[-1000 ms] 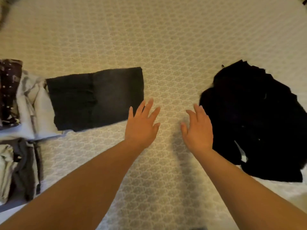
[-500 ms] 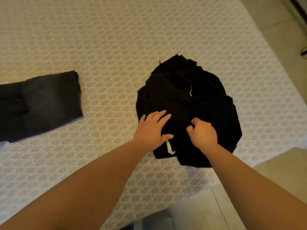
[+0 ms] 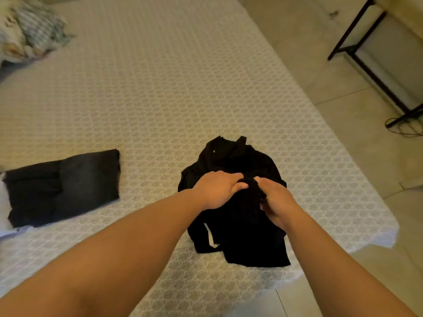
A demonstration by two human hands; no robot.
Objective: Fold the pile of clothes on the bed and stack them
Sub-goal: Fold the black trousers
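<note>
Black clothes pile sits crumpled on bed nr its front corner, approx 5 o'clock from bed centre. Both hands on top of pile: left hand fingers curled over a bunched fold, right hand pinching same fold, hands nearly touching. Folded dark garment lies flat at 9 o'clock, well apart from pile. Patterned fabric heap at 11 o'clock, blurred. No containers seen; black metal frame on floor at 2 o'clock.

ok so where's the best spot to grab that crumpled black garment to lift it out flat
Probably the raised bunch at the top of the black garment, taken from above, where the left hand and right hand already grip it. The rest lies crumpled on the bed, with no clear hem showing.
</note>
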